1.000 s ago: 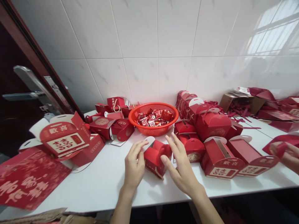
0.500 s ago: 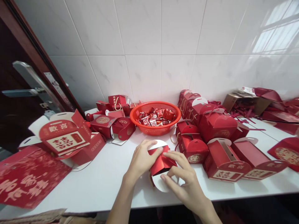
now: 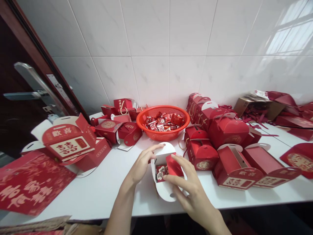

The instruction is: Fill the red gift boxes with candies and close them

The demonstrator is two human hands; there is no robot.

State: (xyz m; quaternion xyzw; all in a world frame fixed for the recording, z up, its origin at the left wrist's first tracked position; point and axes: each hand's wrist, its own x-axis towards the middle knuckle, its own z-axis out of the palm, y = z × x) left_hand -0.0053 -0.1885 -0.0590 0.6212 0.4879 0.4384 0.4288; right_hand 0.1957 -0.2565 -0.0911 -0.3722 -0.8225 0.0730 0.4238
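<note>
Red box [image 3: 93, 156] at left: pale 歡喜 above large 囍 on cream panel. Two red boxes [image 3: 267, 160] at right: 囍 on cream panels. Red sheet [image 3: 52, 173], lower left: brush characters, 有 legible.

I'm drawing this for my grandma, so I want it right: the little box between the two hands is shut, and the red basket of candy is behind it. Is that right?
Not quite: the little box is open. The head view shows its flaps apart and wrapped pieces inside. The red basket of candy is behind it.
</note>
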